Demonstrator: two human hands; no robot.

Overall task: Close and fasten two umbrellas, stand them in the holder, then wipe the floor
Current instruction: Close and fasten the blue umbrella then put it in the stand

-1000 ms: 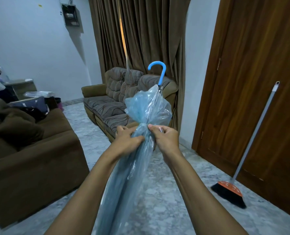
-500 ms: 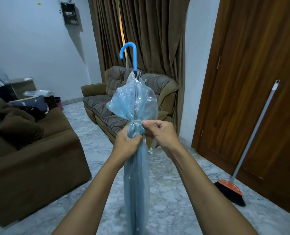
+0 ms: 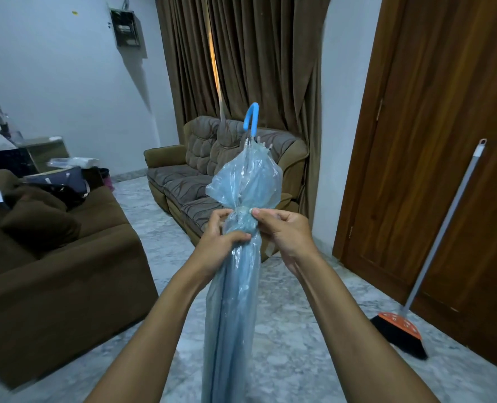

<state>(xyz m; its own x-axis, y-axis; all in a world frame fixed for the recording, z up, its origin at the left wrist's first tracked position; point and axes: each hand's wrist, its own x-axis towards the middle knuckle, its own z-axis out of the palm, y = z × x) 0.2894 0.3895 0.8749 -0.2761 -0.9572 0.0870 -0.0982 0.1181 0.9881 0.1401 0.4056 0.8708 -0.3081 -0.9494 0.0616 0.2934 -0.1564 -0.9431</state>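
A translucent light-blue umbrella [image 3: 235, 301] stands upright in front of me, folded, its blue hooked handle [image 3: 251, 116] pointing up. A thin strap is wound round the canopy where it is cinched in, with the plastic puffing out above. My left hand [image 3: 221, 242] grips the gathered canopy just below the strap. My right hand [image 3: 285, 231] pinches the strap's end at the canopy's right side. The umbrella's tip is out of view below. No second umbrella or holder is visible.
A brown sofa [image 3: 52, 271] stands at the left, a grey-cushioned sofa [image 3: 200, 181] at the back before brown curtains. A wooden door [image 3: 444, 141] fills the right, with a broom [image 3: 433, 257] leaning on it. The floor [image 3: 299, 330] is marble.
The umbrella swung from tilted right to upright, and its handle turned. My hands drew the strap round the canopy; it is now cinched tighter, with my right hand at the strap's end.
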